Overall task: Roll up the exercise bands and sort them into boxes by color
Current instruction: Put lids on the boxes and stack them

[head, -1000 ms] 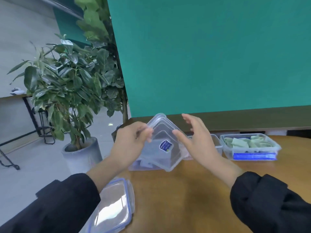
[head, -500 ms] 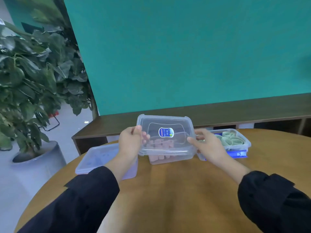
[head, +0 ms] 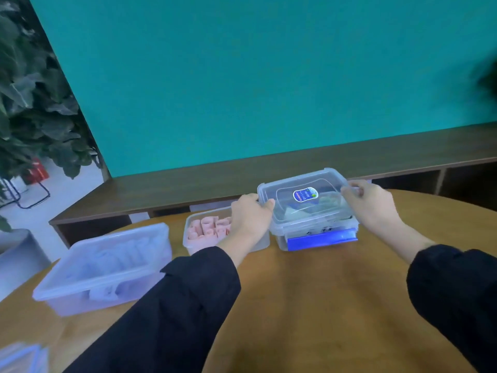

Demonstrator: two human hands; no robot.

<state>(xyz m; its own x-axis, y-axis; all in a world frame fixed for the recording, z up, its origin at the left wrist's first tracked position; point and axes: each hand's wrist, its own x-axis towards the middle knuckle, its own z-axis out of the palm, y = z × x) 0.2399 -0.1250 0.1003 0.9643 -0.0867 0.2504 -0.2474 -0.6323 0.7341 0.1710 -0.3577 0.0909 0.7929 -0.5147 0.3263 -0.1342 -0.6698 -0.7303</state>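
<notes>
A clear lid (head: 304, 196) is held over the box (head: 317, 232) at 1 o'clock, its ends pinched by the left hand (head: 248, 212) and right hand (head: 369, 201) fingers.

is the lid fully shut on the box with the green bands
No. The lid sits tilted over the green-band box, far edge raised, each end held in the grip of both hands.

three boxes (head: 102, 267) (head: 204, 232) (head: 317, 232), two lids (head: 304, 195) (head: 18, 358), two hands (head: 251, 214) (head: 372, 205)
</notes>
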